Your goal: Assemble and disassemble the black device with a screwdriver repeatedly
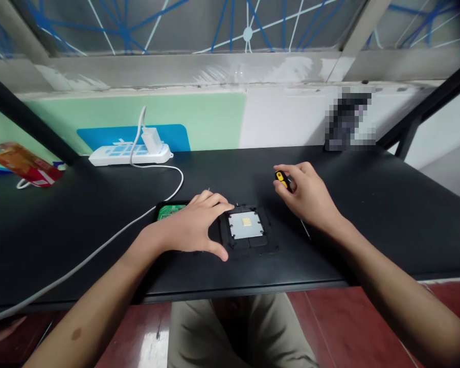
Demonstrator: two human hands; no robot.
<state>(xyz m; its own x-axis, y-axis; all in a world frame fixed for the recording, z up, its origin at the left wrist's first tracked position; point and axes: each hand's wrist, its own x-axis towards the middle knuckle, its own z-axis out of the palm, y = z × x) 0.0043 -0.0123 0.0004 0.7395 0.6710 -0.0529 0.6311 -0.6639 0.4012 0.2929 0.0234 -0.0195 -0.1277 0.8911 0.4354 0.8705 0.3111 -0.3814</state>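
Observation:
A black housing lies on the dark table, with a silver plate (246,225) bearing a small yellow square in its right part. At its left end a green circuit board (170,211) shows, partly covered by my left hand (195,222). That hand rests over the housing with fingers apart, thumb towards the near side. To the right, above the table, my right hand (304,191) holds a black and yellow screwdriver (282,180) by its handle. Its thin shaft emerges below the hand and points down to the right, away from the housing.
A white power strip (128,154) with a plugged-in charger (152,140) lies at the back left. Its white cable (111,240) crosses the table's left side. A bottle (23,163) is at the far left. A blurred dark object (347,122) stands at the back right.

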